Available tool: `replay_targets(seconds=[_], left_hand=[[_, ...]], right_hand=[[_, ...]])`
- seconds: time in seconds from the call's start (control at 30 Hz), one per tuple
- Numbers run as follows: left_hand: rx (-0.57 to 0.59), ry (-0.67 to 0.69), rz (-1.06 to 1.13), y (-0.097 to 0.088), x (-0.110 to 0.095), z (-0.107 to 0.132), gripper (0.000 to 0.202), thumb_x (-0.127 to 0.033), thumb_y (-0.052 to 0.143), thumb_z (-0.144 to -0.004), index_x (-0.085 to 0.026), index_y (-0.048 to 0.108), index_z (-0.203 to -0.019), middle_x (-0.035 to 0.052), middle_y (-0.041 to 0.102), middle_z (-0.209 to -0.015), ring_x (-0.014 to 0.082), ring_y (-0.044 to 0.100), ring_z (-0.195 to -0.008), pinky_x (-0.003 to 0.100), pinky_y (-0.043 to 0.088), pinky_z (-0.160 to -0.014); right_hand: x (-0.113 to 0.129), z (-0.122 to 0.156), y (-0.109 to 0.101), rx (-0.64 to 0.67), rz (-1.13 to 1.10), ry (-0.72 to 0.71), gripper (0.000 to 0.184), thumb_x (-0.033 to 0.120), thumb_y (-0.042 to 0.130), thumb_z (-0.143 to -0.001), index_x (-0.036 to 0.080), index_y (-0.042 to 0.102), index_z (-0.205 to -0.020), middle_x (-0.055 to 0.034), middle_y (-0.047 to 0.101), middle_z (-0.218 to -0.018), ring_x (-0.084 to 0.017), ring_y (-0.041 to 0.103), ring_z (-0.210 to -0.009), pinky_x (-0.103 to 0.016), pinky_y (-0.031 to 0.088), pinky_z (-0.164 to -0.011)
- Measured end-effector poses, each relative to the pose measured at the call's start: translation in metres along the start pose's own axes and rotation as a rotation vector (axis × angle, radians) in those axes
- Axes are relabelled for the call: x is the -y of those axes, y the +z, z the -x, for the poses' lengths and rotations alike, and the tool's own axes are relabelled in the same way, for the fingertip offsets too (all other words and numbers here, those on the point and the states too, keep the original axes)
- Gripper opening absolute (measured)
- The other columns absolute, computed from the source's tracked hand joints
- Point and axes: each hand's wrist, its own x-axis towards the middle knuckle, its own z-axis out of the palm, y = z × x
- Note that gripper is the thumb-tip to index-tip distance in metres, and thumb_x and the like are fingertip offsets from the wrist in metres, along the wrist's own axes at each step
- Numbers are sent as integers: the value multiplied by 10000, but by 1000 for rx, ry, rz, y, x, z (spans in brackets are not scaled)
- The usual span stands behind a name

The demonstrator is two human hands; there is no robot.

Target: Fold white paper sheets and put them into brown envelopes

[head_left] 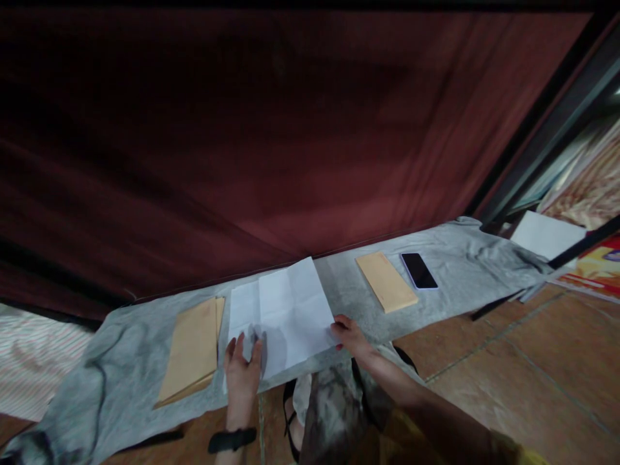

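A white sheet of paper [293, 310] with fold creases lies on the grey cloth, its right side lifted a little. At its lower right edge my right hand [349, 336] pinches the paper between thumb and fingers. My left hand [243, 369], wearing a dark wristband, rests over the paper's lower left part with its fingers spread. Just left of the paper lie some brown envelopes [191, 349], stacked unevenly. To the right, apart from both hands, is another brown envelope or thin pile [386, 281].
The grey cloth [475, 258] covers a long narrow bench. A phone [419, 270] with a dark screen lies beyond the right envelope. Dark red fabric [290, 142] rises behind the bench. Tiled floor [523, 361] shows in front, and a red and yellow box [600, 265] stands at far right.
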Motion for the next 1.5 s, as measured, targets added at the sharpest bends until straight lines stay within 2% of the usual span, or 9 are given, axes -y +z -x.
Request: replay_targets(seconds=[0.17,0.3,0.53,0.8,0.93,1.03,1.17,1.3,1.5], left_hand=[[167,122,135,26,-41,26,615,-534,509,-842,-121,624,-1283,201,514,-1423,328,514,-1329,473,448,-1123],[286,259,118,49,-77,55,526,-430,502,-889,-125,616,-1302,194,505,-1460,316,476,-1377,495,405,-1170],[444,522,56,92,-122,103,494,-336,422,-969,-165,513,-1424,154,400,-1586,293,390,-1463,509,392,-1193],[482,724,-63,136,-154,113,562,-394,413,-993,-102,446,-1472,207,425,-1564,319,388,-1464,529,404,-1166],[472,788,-111,146,-165,118,598,-445,423,-990,-141,420,-1504,182,439,-1561,331,351,-1483,570,366,-1173],[468,794,-143,148,-166,119,610,-462,423,-988,-151,416,-1512,163,430,-1571,331,327,-1495,580,332,-1190],[480,790,-145,149,-162,117,596,-410,397,-997,-143,389,-1530,161,412,-1582,312,315,-1502,553,323,-1203],[499,820,-151,152,-157,116,594,-258,377,-973,-121,342,-1550,169,371,-1602,297,271,-1521,534,305,-1215],[489,791,-211,150,-150,112,593,-197,358,-951,-84,363,-1533,167,375,-1602,271,286,-1516,492,305,-1229]], right_hand=[[-24,13,-76,-109,-45,22,180,378,609,-732,210,622,-795,-32,622,-751,-193,604,-691,-240,472,-458],[-40,14,-111,-140,-30,51,187,386,622,-724,206,608,-773,2,576,-668,-167,568,-609,-226,444,-430],[-50,3,-129,-127,-13,-9,138,332,557,-760,198,583,-738,37,519,-586,-128,512,-521,-201,402,-408],[-59,0,-146,17,156,-63,188,337,505,-839,186,615,-815,48,523,-574,-115,491,-453,-204,365,-395],[-54,7,-151,27,323,-120,188,300,489,-886,193,643,-889,5,619,-670,-152,587,-552,-238,442,-489],[-47,17,-150,-112,624,-203,186,286,516,-923,206,662,-1007,-44,687,-789,-211,679,-744,-292,519,-678],[-34,24,-142,-271,892,-364,312,315,448,-995,185,652,-1192,-146,711,-1060,-288,674,-1007,-385,540,-867],[-23,11,-119,-123,780,-649,411,299,349,-1045,206,578,-1373,-108,642,-1336,-242,592,-1244,-408,477,-1083],[-34,-11,-88,-52,908,-729,473,332,392,-1053,156,485,-1482,-133,512,-1510,-266,442,-1420,-497,341,-1198]])
